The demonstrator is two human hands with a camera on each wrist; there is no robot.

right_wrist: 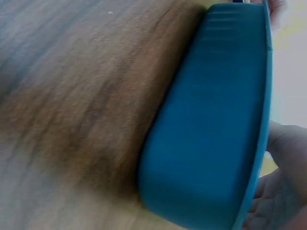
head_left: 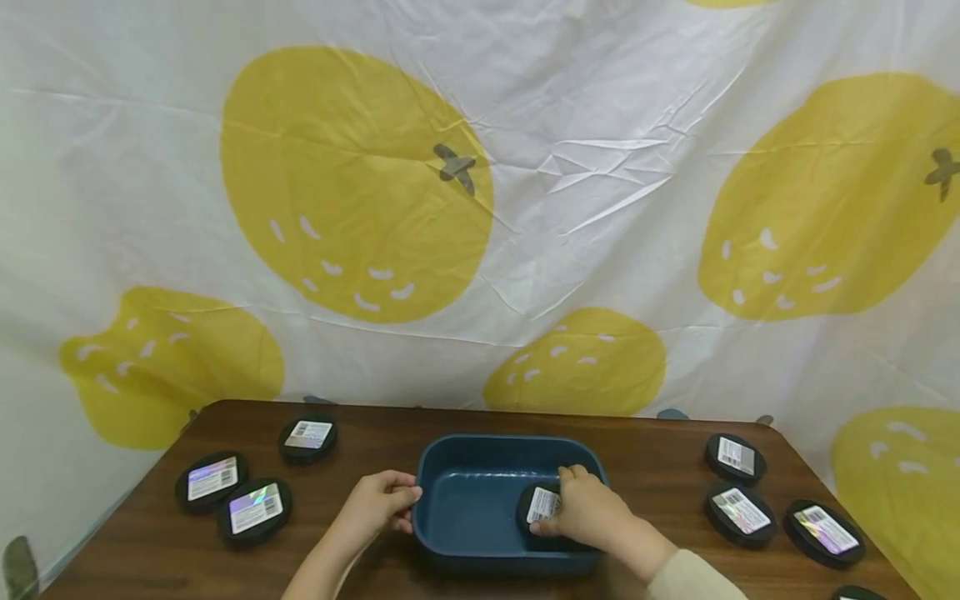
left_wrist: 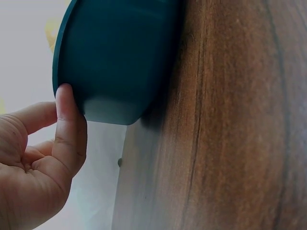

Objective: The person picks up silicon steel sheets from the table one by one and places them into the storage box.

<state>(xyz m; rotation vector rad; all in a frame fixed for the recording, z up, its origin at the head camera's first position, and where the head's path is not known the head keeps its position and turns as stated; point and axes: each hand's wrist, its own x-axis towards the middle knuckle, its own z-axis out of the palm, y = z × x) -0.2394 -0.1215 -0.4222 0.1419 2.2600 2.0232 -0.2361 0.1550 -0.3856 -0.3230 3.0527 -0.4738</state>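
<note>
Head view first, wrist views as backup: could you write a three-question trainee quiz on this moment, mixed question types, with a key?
1. Count: in the head view, how many black discs lie on the wooden table to the left of the blue tub?

2. True or false: the right hand rests on the bare tabletop.

3. Choose one. The left hand holds:
a) a disc
b) the patterned cloth
c) the tub

Key:
1. Three.
2. False; it reaches into the tub and holds the disc inside.
3. c, by the rim at the tub's left end.
</note>
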